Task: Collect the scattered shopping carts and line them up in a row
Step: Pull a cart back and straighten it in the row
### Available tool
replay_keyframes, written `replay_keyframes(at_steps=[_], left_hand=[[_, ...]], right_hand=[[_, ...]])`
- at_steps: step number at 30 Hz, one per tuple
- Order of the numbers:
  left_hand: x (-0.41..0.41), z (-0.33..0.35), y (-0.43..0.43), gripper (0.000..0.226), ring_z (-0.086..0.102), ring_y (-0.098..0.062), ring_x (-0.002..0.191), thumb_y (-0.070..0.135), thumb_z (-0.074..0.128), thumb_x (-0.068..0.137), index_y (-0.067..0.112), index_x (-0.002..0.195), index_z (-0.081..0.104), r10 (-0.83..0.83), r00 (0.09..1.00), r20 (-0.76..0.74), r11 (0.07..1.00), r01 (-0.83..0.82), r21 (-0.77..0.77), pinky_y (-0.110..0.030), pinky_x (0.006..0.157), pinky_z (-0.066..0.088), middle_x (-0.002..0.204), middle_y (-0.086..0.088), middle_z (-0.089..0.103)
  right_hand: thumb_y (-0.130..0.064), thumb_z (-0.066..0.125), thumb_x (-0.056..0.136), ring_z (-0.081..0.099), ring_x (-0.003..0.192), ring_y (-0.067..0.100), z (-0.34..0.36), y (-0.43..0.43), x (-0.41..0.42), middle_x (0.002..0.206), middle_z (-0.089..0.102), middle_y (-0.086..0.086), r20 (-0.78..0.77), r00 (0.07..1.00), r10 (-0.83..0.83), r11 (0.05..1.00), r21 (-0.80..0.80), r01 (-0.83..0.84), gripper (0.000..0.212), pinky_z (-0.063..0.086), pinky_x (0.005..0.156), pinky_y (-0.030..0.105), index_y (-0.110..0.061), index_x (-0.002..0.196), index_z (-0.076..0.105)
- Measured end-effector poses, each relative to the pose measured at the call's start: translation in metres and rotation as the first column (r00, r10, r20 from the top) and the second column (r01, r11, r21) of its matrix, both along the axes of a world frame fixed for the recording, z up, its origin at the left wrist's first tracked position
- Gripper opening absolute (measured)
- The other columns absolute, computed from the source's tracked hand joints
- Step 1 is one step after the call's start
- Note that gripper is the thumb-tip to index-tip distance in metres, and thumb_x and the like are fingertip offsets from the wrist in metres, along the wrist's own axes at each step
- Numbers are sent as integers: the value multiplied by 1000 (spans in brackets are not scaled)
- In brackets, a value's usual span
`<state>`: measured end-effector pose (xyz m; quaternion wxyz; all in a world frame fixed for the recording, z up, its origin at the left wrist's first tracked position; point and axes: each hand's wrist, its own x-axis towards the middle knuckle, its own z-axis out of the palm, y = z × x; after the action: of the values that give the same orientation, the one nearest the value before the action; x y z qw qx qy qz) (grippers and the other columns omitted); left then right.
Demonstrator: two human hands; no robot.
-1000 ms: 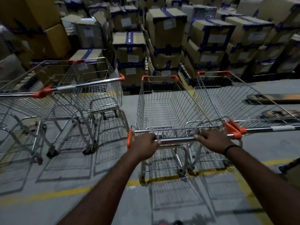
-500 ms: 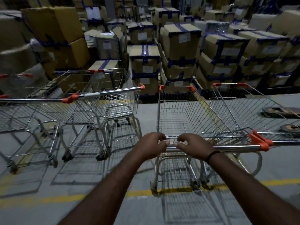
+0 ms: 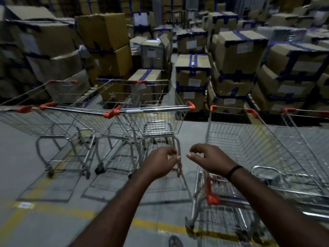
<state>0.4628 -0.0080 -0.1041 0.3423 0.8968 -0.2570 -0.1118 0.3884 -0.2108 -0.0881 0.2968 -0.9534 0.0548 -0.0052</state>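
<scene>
Both hands are up in the air, close together but not touching, fingers loosely curled and gripping nothing. The left hand (image 3: 158, 164) is near frame centre and the right hand (image 3: 210, 159) is just beside it at 3 o'clock, with a black wristband (image 3: 233, 171) on that wrist.

The right cart (image 3: 263, 148) sits at 4 to 5 o'clock of the right hand. The orange end cap (image 3: 211, 195) of its handle is under the right forearm, clear of the fingers, and its basket runs away toward 1 o'clock. The outer cart (image 3: 302, 132) is alongside it at 3 o'clock; blur hides whether the two touch.

The nearest parked cart (image 3: 160, 120) is at 11 to 12 o'clock of the left hand, handle bar (image 3: 156, 109) toward the camera. Its lower frame passes behind the left fingertips in view; contact cannot be told. The next cart (image 3: 92, 122) and the end cart (image 3: 26, 122) stand side by side further out at 10 o'clock, with their handle caps meeting. An open strip of grey floor (image 3: 194, 132) separates this group from the right cart.

Stacked taped boxes (image 3: 238, 50) wall off the far side from 10 to 2 o'clock, just past the cart fronts. A yellow line (image 3: 154, 224) crosses the floor at 6 o'clock, under the right cart's rear wheels. A foot (image 3: 175, 241) shows at the bottom edge.
</scene>
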Motion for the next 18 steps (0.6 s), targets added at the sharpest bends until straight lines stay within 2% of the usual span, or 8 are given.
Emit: replay_keyframes(at_steps=[3, 10, 13, 18], left_hand=[[39, 5, 12, 27, 65, -13, 101, 40, 65, 95, 21, 113, 73, 58, 998, 26, 998, -58, -2, -33, 87, 52, 111, 5, 73], [142, 15, 17, 38, 67, -13, 101, 51, 62, 92, 23, 116, 72, 149, 989, 15, 987, -150, 56, -32, 85, 54, 110, 6, 73], [180, 16, 26, 33, 66, -14, 100, 48, 62, 94, 24, 116, 71, 177, 984, 9, 980, -177, 93, -28, 80, 50, 108, 4, 73], [239, 13, 53, 31, 65, -16, 106, 39, 64, 96, 19, 119, 70, 205, 979, 7, 976, -205, 77, -28, 87, 50, 115, 2, 72]], right_hand=[[-56, 60, 93, 63, 103, 13, 0, 8, 45, 113, 70, -5, 5, 999, 36, 999, 14, -36, 41, 53, 90, 38, -23, 116, 70], [-50, 61, 95, 63, 100, 14, 15, 22, 167, 103, 69, -6, 51, 986, 157, 982, 95, -161, 35, 49, 83, 32, -21, 111, 70], [-51, 62, 94, 64, 105, 13, 15, 30, 216, 112, 70, -4, 57, 982, 183, 976, 106, -188, 40, 51, 91, 35, -21, 119, 68], [-58, 62, 91, 62, 116, 14, 1, 42, 281, 127, 67, -3, 27, 988, 155, 984, 86, -157, 52, 50, 99, 37, -21, 127, 66]])
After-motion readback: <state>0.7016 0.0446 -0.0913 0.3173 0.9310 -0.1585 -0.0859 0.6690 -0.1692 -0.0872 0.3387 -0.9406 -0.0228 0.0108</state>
